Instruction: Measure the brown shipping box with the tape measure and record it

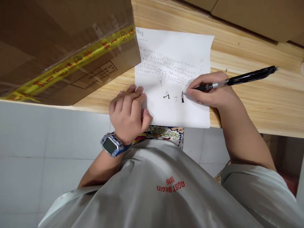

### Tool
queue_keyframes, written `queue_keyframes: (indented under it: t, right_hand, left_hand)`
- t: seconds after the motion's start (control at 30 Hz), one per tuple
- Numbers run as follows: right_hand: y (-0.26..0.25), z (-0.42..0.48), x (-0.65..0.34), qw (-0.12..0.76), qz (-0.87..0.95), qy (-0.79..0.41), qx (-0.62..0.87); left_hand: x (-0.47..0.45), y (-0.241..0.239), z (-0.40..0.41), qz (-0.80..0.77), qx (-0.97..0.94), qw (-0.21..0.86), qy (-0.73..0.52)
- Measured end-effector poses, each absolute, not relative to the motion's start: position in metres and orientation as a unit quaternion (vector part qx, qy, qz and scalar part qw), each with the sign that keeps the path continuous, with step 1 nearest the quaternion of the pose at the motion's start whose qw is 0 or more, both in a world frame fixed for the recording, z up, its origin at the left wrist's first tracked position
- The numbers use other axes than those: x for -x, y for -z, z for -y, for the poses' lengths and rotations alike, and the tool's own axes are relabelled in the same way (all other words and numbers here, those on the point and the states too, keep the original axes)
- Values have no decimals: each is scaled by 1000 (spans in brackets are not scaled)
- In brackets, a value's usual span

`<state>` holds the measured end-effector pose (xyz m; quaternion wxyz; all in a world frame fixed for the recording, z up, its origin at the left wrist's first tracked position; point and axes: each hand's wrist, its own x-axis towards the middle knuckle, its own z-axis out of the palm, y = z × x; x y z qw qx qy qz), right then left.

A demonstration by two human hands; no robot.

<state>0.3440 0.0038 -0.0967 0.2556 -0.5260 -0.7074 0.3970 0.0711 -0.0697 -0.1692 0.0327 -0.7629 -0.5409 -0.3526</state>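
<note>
My right hand (211, 90) grips a black pen (251, 76) near its tip. The tip touches a white sheet of paper (175, 115) beside a small black tall drawn shape (182, 97). Left of that shape are a stick figure (175, 98) and a black zigzag-like mark (166, 96). Rows of short pen strokes fill the sheet's upper half. My left hand (128, 114) rests with loosely bent fingers at the sheet's lower left edge, thumb apart, with nothing seen in it. A digital watch (111, 144) is on that wrist.
A large cardboard box (99, 76) with yellow tape stands on the left of the wooden table (251, 107), against the sheet's upper left side. More cardboard boxes (256, 19) line the far right. The table's front edge runs just below the sheet, above a tiled floor (59, 133).
</note>
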Motion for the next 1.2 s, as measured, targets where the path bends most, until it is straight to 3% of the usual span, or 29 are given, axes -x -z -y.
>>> queue_keyframes:
  t: [0.2, 0.43, 0.73, 1.2]
  right_hand:
    - [96, -3, -344, 253, 706, -400, 526]
    - [96, -4, -343, 255, 708, -391, 530]
    - [98, -3, -345, 256, 697, -402, 536]
    - [98, -3, -343, 275, 692, -404, 532]
  left_hand:
    - [-72, 166, 69, 530, 775, 99, 329]
    - [-71, 171, 70, 557, 762, 38, 328]
    - [-74, 164, 67, 529, 778, 127, 314]
    - [-74, 165, 69, 535, 775, 106, 318]
